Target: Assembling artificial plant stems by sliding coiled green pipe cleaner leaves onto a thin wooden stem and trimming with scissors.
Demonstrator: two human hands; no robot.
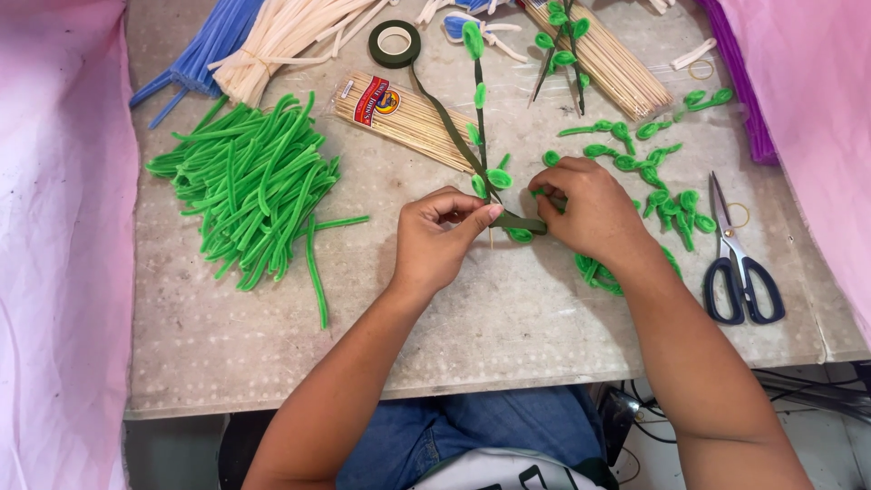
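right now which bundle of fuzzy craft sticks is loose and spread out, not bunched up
The bright green pile, left of the left hand. Its sticks lie scattered, while the blue bundle and the cream bundle behind it lie bunched together.

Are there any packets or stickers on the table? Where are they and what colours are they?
Packet of wooden sticks: clear, long wrapper lying slantwise at the table's top middle, beside the green pipe cleaner pile.
Its label: on the packet's left end, red with yellow and blue.
Second stick bundle: top right, pale sticks; no label shows.
No signs or screens.
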